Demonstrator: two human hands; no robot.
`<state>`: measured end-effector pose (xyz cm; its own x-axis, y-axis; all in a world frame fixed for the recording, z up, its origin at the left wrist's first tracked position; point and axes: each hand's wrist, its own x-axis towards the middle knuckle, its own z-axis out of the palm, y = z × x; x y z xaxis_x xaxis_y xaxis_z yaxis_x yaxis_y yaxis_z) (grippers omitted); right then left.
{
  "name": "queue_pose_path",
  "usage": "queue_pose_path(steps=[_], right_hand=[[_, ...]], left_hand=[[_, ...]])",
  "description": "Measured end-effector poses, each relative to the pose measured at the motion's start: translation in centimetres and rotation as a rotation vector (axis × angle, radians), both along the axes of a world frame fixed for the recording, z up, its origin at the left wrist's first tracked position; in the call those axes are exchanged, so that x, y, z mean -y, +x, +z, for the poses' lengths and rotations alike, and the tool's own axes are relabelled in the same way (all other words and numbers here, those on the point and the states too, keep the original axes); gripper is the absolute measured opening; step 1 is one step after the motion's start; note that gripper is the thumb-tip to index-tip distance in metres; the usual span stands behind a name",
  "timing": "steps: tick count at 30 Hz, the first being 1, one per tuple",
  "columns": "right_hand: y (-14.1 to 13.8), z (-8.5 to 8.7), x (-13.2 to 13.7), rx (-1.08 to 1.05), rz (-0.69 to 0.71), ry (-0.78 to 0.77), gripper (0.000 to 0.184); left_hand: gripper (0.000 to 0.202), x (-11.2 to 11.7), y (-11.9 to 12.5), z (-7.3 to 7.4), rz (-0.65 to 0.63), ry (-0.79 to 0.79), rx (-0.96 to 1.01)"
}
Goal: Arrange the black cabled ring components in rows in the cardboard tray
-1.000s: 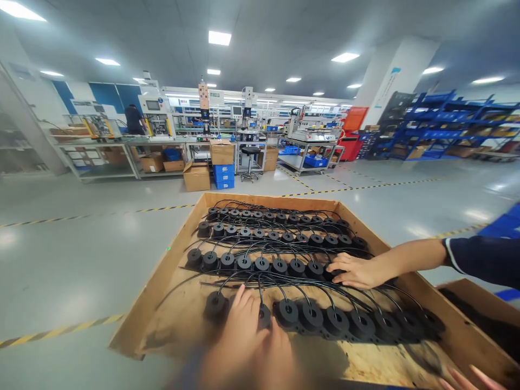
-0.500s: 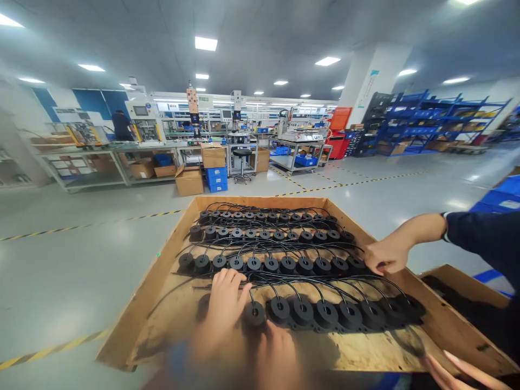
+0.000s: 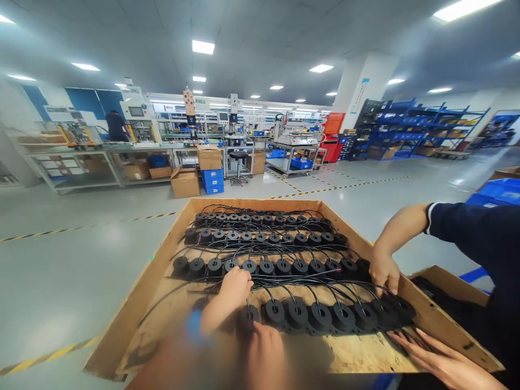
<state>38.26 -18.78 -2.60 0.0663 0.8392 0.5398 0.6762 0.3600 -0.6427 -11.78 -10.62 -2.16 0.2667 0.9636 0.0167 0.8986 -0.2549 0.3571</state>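
A shallow wooden tray [image 3: 162,309] holds rows of black round parts [image 3: 319,316], each with a centre hole and a black cable coming out of it. My left hand [image 3: 234,290] is curled closed over the cables between the front two rows, with a black cable [image 3: 294,276] running right from it to a reddish tip. Below it my right hand [image 3: 266,349] grips the near side of the leftmost clear black round part [image 3: 248,317] in the front row. Another dark part [image 3: 201,304] is partly hidden behind my left forearm.
At the right, a co-worker's hand [image 3: 384,271] reaches over the tray's side and their other hand [image 3: 439,355] lies by the front row's right end. A cardboard box [image 3: 450,281] with dark contents stands beside the tray. Benches, machines and blue shelves [image 3: 414,130] are further back.
My left hand has moved slightly up and right and its fingers have curled closed. My right hand stays by the same part. The co-worker's hands have moved down and left onto the front row's end.
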Motion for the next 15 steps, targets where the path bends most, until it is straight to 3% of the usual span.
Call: queue_pose_path(steps=[3, 8, 11, 15], right_hand=[[-1.3, -0.4, -0.6, -0.057, -0.083, -0.039, 0.048], [-9.6, 0.2, 2.6, -0.095, -0.269, 0.067, 0.059], [-17.5, -0.1, 5.2, -0.065, -0.270, 0.102, 0.050], [-30.9, -2.8, 7.0, 0.039, -0.200, 0.060, 0.036]], left_hand=[[0.023, 0.7, -0.7, 0.8, -0.037, 0.039, -0.001], [0.028, 2.4, -1.3, 1.6, -0.033, 0.152, -0.013], [0.025, 2.3, -0.7, 1.2, -0.092, 0.158, -0.061], [0.026, 1.6, 0.0, 0.6, -0.126, 0.111, -0.127]])
